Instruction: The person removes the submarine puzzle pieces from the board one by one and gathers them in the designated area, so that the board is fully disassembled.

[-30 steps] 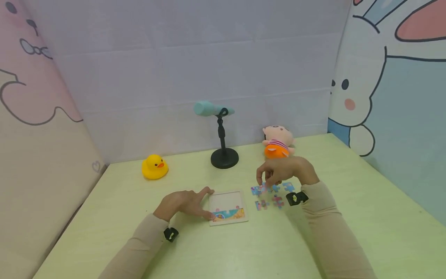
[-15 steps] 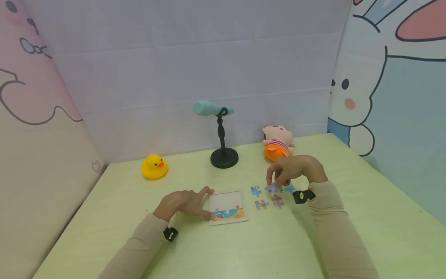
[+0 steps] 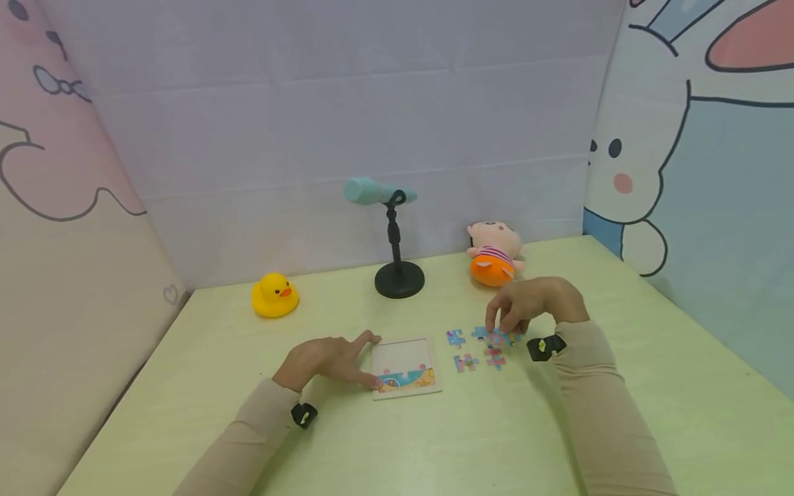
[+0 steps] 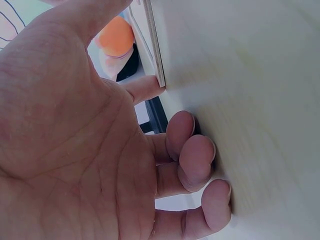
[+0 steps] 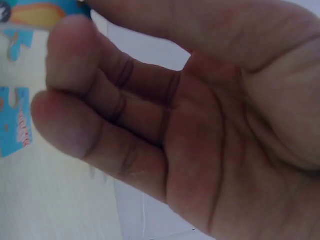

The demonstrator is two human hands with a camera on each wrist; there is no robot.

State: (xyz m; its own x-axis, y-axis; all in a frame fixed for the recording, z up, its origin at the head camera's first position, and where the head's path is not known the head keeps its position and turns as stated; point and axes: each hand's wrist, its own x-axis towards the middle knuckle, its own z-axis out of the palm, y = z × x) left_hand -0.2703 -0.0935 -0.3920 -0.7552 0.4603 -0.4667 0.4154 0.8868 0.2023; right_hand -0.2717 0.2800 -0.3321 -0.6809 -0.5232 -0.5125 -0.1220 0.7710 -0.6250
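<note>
The puzzle frame [image 3: 403, 351], square and shallow, lies flat on the table with picture pieces along its near side. My left hand [image 3: 329, 359] rests at its left side, thumb and index finger spread to the two left corners. In the left wrist view the index finger [image 4: 146, 89] meets the frame's edge [image 4: 156, 55], while the other fingertips rest on the table. My right hand [image 3: 527, 303] pinches a puzzle piece [image 5: 37, 14], blue and orange in the right wrist view, low over the loose pieces. Nearby lie other puzzle pieces [image 3: 455, 337], partly hidden by the fingers.
Toward the back of the table [image 3: 347, 448] stand a yellow rubber duck [image 3: 275, 296], a mint-coloured microphone [image 3: 372, 192] on a black stand [image 3: 400, 279], and a plush toy [image 3: 494, 255] close behind my right hand. A pale wall sheet [image 3: 279, 138] hangs behind.
My right hand has moved to the right over the loose pieces, carrying the pinched puzzle piece with it and uncovering the piece at the upper left. My left hand and the frame stay put.
</note>
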